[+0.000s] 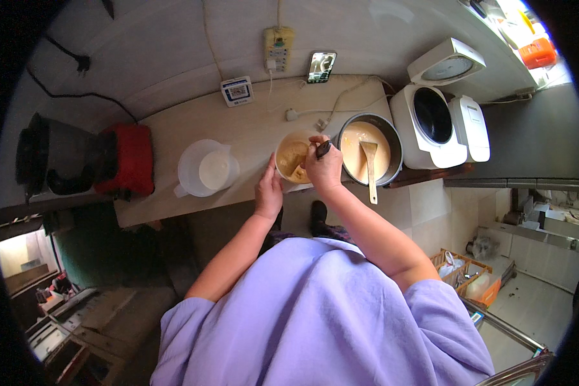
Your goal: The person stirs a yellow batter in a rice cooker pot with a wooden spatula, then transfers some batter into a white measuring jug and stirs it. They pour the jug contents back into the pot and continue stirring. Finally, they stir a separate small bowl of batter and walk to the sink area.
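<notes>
In front of me stands a pale round tub (285, 157) with a tan, thick mixture in it. My left hand (270, 192) holds the tub's left side, fingers along the wall. Over the tub's right rim, my right hand (325, 166) is closed on a utensil with a black handle (323, 149); its lower end is hidden by the hand and the mixture. Just right of it, a dark metal pot (396, 157) contains a creamy, peach-coloured liquid (354, 144). A wooden spatula (370, 166) leans in the pot, its handle over the near rim.
A translucent jug (186, 166) with pale contents stands left on the counter (173, 118), beyond it a red blender-like appliance (130, 159). A white rice cooker (405, 125) is open at right. Behind are cables (340, 99), a phone (322, 66) and a printed-code stand (237, 91).
</notes>
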The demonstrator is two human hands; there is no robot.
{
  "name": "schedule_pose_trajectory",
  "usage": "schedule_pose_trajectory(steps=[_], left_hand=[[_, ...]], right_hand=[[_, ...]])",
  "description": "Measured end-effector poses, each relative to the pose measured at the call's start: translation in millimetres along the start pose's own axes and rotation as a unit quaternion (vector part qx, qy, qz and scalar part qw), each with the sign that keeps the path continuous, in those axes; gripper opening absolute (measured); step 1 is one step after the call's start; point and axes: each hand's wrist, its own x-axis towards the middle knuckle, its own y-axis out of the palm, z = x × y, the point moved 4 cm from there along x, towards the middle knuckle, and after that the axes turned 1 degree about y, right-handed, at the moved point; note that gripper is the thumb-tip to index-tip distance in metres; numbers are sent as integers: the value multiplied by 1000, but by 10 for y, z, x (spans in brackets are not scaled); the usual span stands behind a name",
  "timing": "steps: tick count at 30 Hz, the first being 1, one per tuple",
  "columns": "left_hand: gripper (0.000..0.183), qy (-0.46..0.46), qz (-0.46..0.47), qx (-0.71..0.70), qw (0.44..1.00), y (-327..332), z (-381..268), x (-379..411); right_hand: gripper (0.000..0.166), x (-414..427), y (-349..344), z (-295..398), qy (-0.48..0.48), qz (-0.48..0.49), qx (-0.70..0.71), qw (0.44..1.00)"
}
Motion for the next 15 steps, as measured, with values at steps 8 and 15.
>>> schedule_pose_trajectory(steps=[8,15], left_hand=[[49,12,17,-67,998,-38,87,-17],[57,-26,125,-210,969,-79,90,-114]], right_hand=[[20,84,-179,116,39,57,104,992],[18,215,-513,308,-250,248,-31,936]])
